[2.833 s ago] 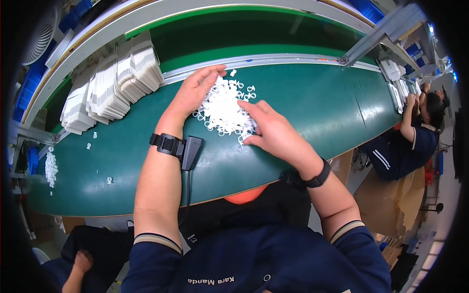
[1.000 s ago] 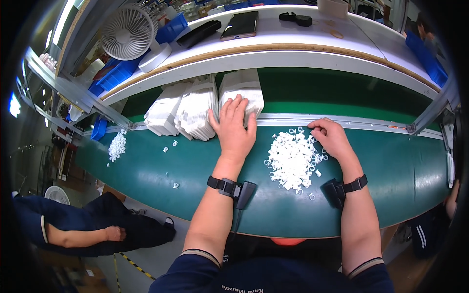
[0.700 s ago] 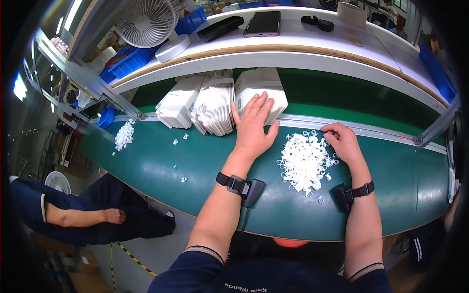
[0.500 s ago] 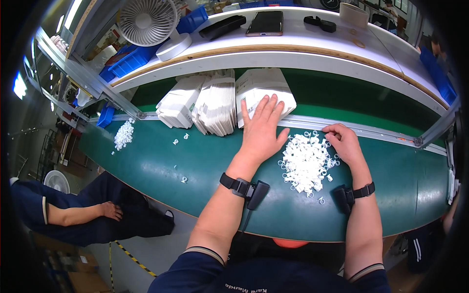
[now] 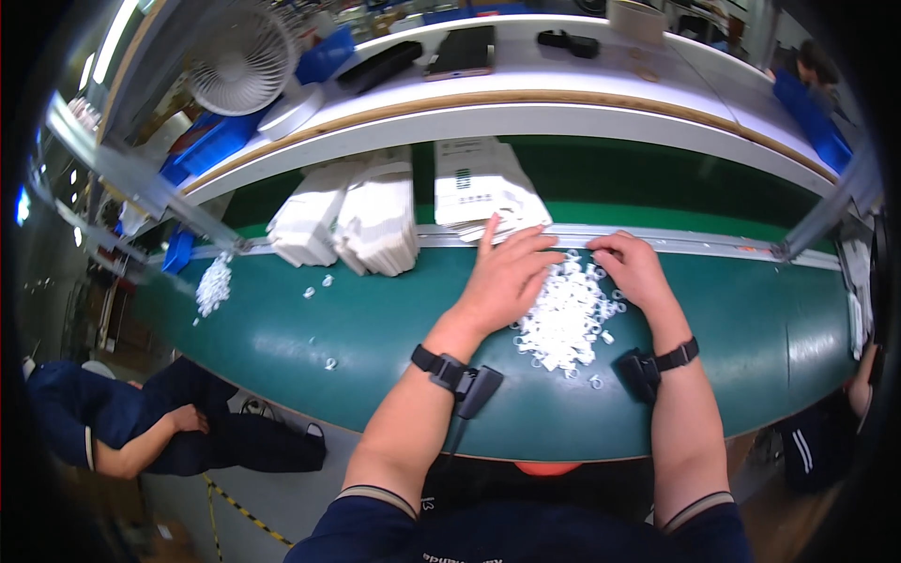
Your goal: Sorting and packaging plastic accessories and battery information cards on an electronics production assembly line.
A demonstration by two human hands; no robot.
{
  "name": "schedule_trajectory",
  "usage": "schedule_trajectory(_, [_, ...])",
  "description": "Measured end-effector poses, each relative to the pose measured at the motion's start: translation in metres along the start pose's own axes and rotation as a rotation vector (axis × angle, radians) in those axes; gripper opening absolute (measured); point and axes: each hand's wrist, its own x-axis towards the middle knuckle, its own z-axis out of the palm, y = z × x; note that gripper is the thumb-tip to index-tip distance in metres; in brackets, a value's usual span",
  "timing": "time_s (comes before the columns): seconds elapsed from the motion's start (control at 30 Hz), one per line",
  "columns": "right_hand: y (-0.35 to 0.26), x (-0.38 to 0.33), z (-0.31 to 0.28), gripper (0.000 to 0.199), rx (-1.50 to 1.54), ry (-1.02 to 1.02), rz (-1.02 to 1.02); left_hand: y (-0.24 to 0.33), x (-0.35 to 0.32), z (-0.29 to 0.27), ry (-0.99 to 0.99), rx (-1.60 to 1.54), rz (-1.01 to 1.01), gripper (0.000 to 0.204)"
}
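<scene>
Green work table [image 5: 544, 422]: a loose pile of small white looped pieces [image 5: 566, 328] lies in front of the person, between the forearms. The hands are apart from each other. The left hand [image 5: 511, 277] is palm down with fingers extended and spread, at the pile's upper left edge and the lower edge of a fanned white card stack [image 5: 479, 183]. The right hand [image 5: 629, 267] has bent fingers at the pile's upper right edge; whether they pinch a piece cannot be told. Two further card stacks stand to the left. Beyond, a white shelf [image 5: 563, 114] carries a phone [image 5: 462, 52] and a fan [image 5: 242, 64].
</scene>
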Motion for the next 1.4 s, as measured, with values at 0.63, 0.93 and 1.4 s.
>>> schedule_trajectory(0.63, [-0.002, 0.000, -0.004, 0.012, 0.045, -0.038, 0.086, -0.029, -0.008, -0.015, 0.660, -0.052, -0.331, 0.049])
schedule_trajectory(0.93, [-0.004, 0.001, -0.002, 0.010, 0.029, -0.021, 0.091, -0.026, -0.009, -0.018, 0.266, 0.110, -0.209, 0.038])
schedule_trajectory(1.4, [-0.002, 0.000, -0.002, 0.011, 0.041, 0.001, 0.067, -0.043, -0.008, -0.010, 0.413, -0.848, -0.586, 0.060])
